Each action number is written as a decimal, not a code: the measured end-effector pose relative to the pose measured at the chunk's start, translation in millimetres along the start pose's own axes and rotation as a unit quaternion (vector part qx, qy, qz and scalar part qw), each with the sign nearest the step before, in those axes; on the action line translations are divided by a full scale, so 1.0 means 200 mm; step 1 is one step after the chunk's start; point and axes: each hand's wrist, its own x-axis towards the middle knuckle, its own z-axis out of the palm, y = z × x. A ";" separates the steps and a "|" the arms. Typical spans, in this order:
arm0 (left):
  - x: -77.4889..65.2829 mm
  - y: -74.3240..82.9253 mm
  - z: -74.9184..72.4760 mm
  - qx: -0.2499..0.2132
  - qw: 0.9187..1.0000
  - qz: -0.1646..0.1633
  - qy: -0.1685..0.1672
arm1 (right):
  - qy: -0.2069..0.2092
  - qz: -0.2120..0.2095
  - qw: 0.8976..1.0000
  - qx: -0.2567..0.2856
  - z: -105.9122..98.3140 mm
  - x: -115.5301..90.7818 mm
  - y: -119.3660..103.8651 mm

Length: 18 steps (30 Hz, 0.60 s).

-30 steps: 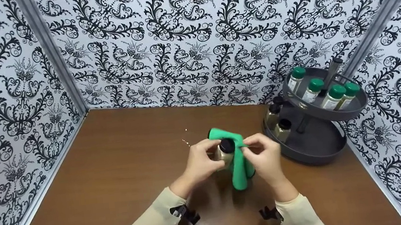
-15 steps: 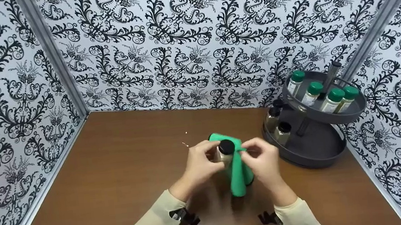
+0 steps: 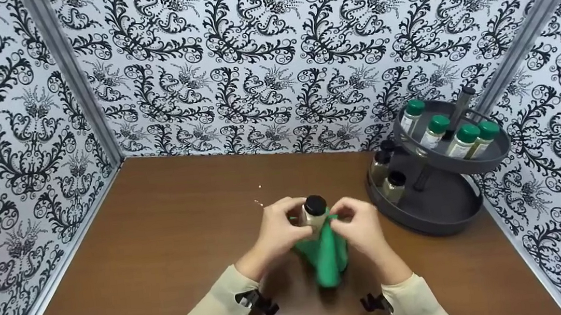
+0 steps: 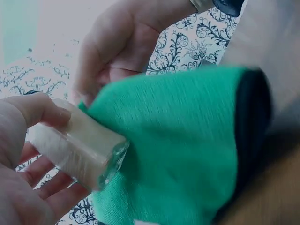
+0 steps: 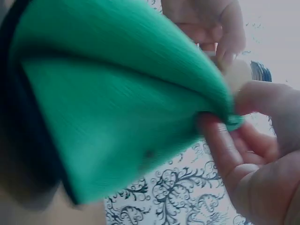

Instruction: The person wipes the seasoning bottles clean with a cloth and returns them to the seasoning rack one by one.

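My left hand [image 3: 277, 233] grips a clear spice jar [image 3: 313, 222] with a black cap, the thumb on one side and the fingers on the other. Pale contents fill the jar, whose glass base shows in the left wrist view. To its right, the fingertips of my right hand [image 3: 362, 226] pinch the gathered top of a green cloth [image 3: 327, 263]. The cloth hangs in folds over the table, and its dark edging shows in both wrist views. In the left wrist view the jar's base [image 4: 112, 164] overlaps the cloth.
A dark two-tier round rack [image 3: 435, 219] stands on the table's right side. Several green-capped jars [image 3: 461, 143] fill its upper tier; black-capped jars [image 3: 394, 187] sit on the lower one. Pale crumbs [image 3: 259, 203] lie on the brown table [image 3: 182, 215]. Patterned walls surround it.
The right hand has moved left, closer to the jar, drawing the cloth with it. The cloth's far flap has dropped behind the left hand and jar. The left hand keeps its grip.
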 end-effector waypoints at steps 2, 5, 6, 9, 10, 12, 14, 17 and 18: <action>0.00 0.00 0.01 -0.006 1.000 -0.004 -0.016 | 0.047 -0.027 0.996 0.073 -0.01 0.00 -0.01; 0.00 0.01 0.01 -0.020 0.999 -0.009 -0.034 | 0.077 -0.066 0.986 0.128 -0.02 -0.01 -0.03; 0.00 0.01 0.01 -0.026 0.999 -0.009 -0.036 | 0.073 -0.068 0.988 0.120 -0.03 -0.01 -0.03; 0.01 0.03 0.00 -0.036 0.999 -0.007 -0.029 | 0.019 -0.033 0.998 0.044 -0.03 -0.01 -0.02; 0.01 0.03 0.00 -0.040 0.999 -0.007 -0.026 | -0.009 -0.015 1.000 0.009 -0.03 0.00 -0.01; 0.01 0.03 0.00 -0.047 0.999 -0.010 -0.025 | -0.056 0.011 0.997 -0.050 -0.02 0.00 0.01; 0.01 0.03 0.00 -0.049 0.998 -0.013 -0.025 | -0.069 0.019 0.995 -0.068 -0.02 0.01 0.01; 0.00 0.02 0.00 -0.045 0.999 -0.014 -0.026 | -0.013 0.000 1.000 0.009 -0.03 0.00 -0.01; 0.00 0.01 0.01 -0.043 0.999 -0.013 -0.026 | 0.014 -0.018 0.999 0.046 -0.03 0.00 -0.01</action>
